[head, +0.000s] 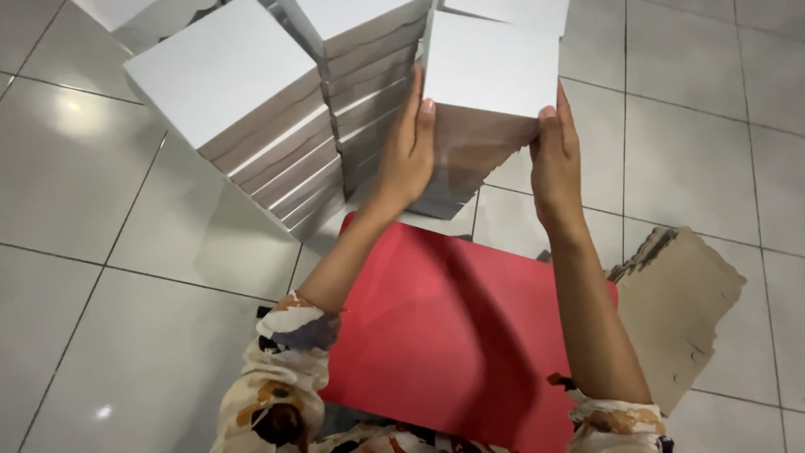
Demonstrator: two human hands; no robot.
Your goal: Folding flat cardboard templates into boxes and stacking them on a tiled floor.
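Left hand: flat against the left side of the white box stack.
Right hand: flat against its right side.
Near: red board.
Left: more stacks on the tiled floor.

i'm on a glossy tiled floor, home-like, working among stacked white boxes, a torn cardboard sheet beside me.

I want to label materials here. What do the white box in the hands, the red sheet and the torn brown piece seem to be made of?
White box: likely coated cardboard, smooth matte top, grey-brown sides.
Red sheet: stiff board or plastic, slightly glossy; unclear which.
Torn brown piece: raw cardboard, ragged edge.
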